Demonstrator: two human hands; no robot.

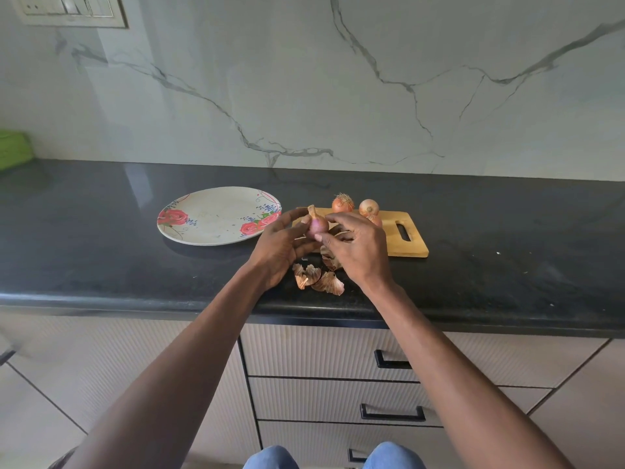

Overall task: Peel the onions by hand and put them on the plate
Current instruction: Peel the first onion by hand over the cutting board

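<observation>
Fingers point(333, 218) of both hands curl round pink onion point(317, 225) above board point(402, 243); right thumb apparently presses it.

I count four onions: one point(317, 225) between my fingers, three point(342, 203) just beyond them. One plate point(216, 216) left of my fingers, one cutting board point(411, 247) under them.

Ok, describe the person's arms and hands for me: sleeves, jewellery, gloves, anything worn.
Both forearms are bare up to the bottom edge of the picture, with no sleeve or cuff in view. The left hand and the right hand are bare too: no gloves, and no watch, bracelet or ring shows on the parts that can be seen. At the bottom edge, blue denim covers the knees.
</observation>
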